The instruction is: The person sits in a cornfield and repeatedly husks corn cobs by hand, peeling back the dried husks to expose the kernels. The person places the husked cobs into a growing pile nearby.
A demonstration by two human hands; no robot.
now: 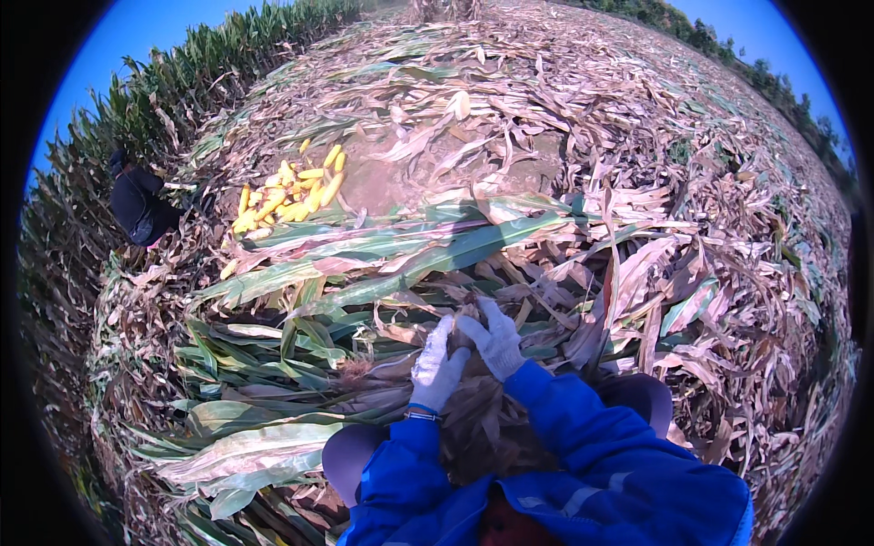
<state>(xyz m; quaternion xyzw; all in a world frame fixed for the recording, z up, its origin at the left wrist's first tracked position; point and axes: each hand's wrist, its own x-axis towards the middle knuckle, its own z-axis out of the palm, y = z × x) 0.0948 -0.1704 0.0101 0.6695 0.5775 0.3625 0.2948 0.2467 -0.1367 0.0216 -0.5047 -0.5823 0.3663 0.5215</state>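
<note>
In front of my bent knees, both of my hands wear white knit gloves and meet at a brownish, dry corn husk (466, 315). My left hand (437, 374) has its thumb and fingers around the near left side of the husk. From the right, my right hand (496, 342) pinches it, fingertips close to those of the left. The gloves hide most of the husk, and whether an ear is inside cannot be seen. Beneath lie cut corn stalks with green and dry leaves (273, 355). A tuft of reddish corn silk (355, 369) shows left of my left hand.
Husked yellow corn ears (290, 194) lie heaped on the ground ahead to the left. A lone pale ear (459, 106) lies farther ahead. Standing corn (225, 61) lines the left, where a person in dark clothes (140, 198) crouches. Dry stalks and leaves (737, 355) cover the right.
</note>
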